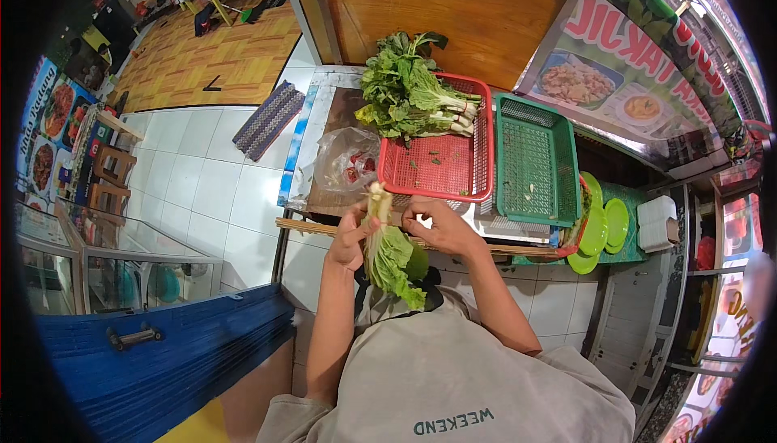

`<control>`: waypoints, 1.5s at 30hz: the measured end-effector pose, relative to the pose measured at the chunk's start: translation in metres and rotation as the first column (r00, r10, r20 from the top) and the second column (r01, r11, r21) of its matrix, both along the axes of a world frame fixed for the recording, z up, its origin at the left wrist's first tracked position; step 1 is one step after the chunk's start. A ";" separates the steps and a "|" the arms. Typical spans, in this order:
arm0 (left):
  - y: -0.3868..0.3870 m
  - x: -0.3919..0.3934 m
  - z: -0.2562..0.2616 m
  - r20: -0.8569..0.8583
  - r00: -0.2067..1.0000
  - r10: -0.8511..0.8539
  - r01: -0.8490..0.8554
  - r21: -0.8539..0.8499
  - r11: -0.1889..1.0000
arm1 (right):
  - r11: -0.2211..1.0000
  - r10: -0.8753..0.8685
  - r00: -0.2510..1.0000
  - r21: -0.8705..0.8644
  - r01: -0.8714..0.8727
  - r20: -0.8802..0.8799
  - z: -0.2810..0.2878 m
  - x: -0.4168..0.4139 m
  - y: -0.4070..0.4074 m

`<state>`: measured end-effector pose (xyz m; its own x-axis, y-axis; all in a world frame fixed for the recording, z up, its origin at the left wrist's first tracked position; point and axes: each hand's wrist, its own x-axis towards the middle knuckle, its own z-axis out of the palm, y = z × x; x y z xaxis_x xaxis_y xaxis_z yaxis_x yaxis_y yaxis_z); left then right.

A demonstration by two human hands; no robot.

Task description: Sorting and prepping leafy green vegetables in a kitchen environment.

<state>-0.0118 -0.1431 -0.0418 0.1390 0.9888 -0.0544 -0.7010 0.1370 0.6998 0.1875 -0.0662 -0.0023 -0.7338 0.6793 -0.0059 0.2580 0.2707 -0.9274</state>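
My left hand (350,236) is closed around a bunch of leafy greens (388,255), its pale stems pointing up toward the counter and its leaves hanging toward my lap. Just right of the bunch, my right hand (438,224) has its fingers bent, thumb and forefinger near each other; whether it pinches something small I cannot tell. Beyond my hands lies a red plastic basket (437,166) with bits of leaf in it. Several more bunches of greens (407,91) are piled over its far left part, stems to the right. A clear plastic bag (340,160) with small red things inside is left of the basket.
A green plastic basket (537,163) stands right of the red one. Farther right are lime-green plates (595,230) and a stack of white foam boxes (657,224). A wooden panel (449,12) rises behind the counter. At lower left is a blue wooden surface (182,352) beside a glass case (152,279).
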 end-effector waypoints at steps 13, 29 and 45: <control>0.001 -0.012 -0.014 0.090 0.931 0.355 -0.338 -0.161 0.927 | 0.921 -0.258 0.805 -0.388 0.038 -0.534 -0.017 0.021 0.007; 0.015 0.022 -0.011 -0.245 0.859 0.450 -0.442 0.089 0.892 | 0.516 -0.775 0.212 -0.790 -0.331 -0.595 -0.024 -0.014 -0.002; 0.013 0.034 0.043 -0.906 0.305 0.293 0.003 0.309 0.951 | 0.950 -0.309 0.951 -0.045 0.309 0.013 0.034 -0.013 0.001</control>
<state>0.0220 -0.1299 0.0012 -0.0067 0.9865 0.1639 0.4527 -0.1432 0.8801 0.1746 -0.0653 0.0315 -0.4881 0.8716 -0.0461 0.3276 0.1340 -0.9353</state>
